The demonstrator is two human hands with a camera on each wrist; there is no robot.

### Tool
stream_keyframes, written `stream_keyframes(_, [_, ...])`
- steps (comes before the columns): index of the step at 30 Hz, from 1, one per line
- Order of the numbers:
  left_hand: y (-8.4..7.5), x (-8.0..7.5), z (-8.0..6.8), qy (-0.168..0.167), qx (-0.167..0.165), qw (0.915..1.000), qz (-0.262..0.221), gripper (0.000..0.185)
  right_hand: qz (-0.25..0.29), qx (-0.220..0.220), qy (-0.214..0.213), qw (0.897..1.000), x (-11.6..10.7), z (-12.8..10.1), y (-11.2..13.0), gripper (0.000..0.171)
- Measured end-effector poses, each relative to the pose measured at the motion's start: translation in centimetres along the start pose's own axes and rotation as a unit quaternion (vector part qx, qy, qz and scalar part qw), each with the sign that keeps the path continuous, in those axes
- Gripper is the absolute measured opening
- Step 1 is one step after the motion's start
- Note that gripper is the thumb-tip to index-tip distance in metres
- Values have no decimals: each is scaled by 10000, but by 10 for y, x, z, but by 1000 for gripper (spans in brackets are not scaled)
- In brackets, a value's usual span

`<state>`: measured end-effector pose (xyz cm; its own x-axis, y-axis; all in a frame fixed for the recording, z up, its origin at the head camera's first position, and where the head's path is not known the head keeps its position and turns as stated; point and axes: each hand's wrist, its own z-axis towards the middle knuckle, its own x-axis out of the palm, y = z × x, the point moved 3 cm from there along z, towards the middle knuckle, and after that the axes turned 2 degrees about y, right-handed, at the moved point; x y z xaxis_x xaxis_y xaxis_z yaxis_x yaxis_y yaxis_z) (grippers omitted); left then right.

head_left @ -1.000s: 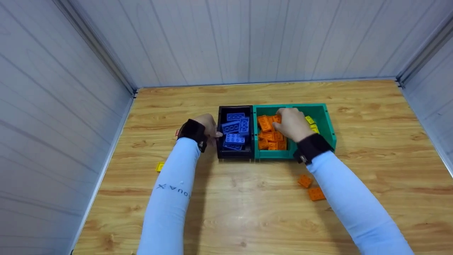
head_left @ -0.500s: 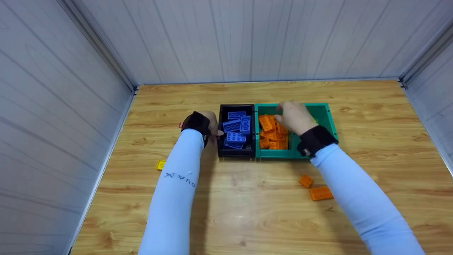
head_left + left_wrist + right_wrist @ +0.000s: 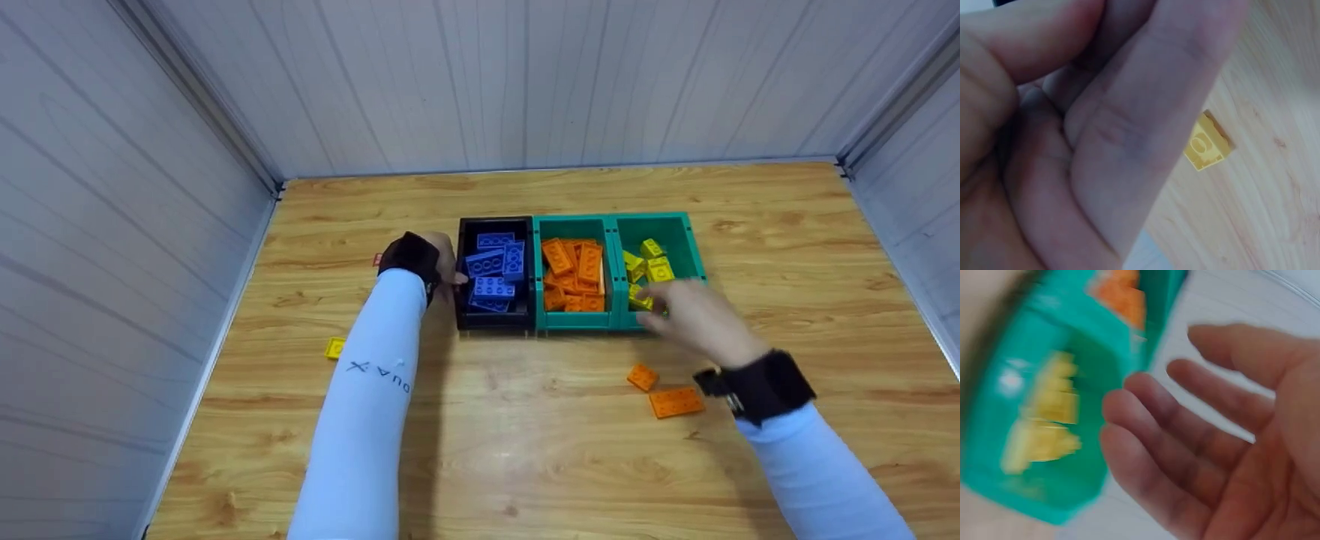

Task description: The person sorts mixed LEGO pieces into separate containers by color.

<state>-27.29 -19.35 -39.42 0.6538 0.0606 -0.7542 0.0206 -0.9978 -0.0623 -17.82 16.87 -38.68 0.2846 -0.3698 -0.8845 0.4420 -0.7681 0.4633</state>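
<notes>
Bricks: two loose orange bricks (image 3: 666, 391) lie on table (image 3: 525, 450) just below right hand (image 3: 701, 321), fingers spread, empty. Prob. light, stiff, slick plastic; pinch across short sides. Left hand (image 3: 442, 259) rests vs. black bin (image 3: 495, 322), fingers curled; can't tell if it grips.

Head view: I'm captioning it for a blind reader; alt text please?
On a wooden table, a black bin of blue bricks and a green bin of orange and yellow bricks stand side by side. The left hand touches the black bin; the right hand hovers, open, over the green bin's front edge.

Right-wrist green bin (image 3: 1044, 439) motion-blurred
</notes>
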Motion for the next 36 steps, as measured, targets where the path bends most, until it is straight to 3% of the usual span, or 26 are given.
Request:
stream_keyframes(5, [2, 0, 1, -194, -61, 9997, 136, 43, -229, -189, 432, 9986, 48, -20, -16, 38])
stream_keyframes(11, [1, 0, -9, -224, -185, 9985, -459, 40, -334, -503, 269, 9978, 77, -37, -18, 36])
stream_keyframes(15, [-3, -1, -22, -478, -73, 9986, -189, 41, -441, -1071, 113, 9932, 86, -40, -12, 29])
stream_keyframes(18, [-6, -1, -32, -661, 41, 9978, 7, 41, -496, -1329, 71, 9899, 86, -39, -7, 25])
stream_keyframes(23, [-5, 0, -37, -625, 54, 9979, -167, 38, -500, -1371, 116, 9892, 74, -29, 7, 28])
stream_keyframes(27, [-6, -1, -43, -575, 22, 9980, -269, 40, -520, -1578, -203, 9859, 55, -8, 19, 32])
stream_keyframes(33, [-2, 1, -25, -477, 75, 9983, -312, 38, -453, -1982, -464, 9780, 35, 34, 27, 31])
stream_keyframes(36, [-1, 0, -29, -473, 193, 9985, -181, 38, -695, -2150, -520, 9728, 32, 51, 28, 32])
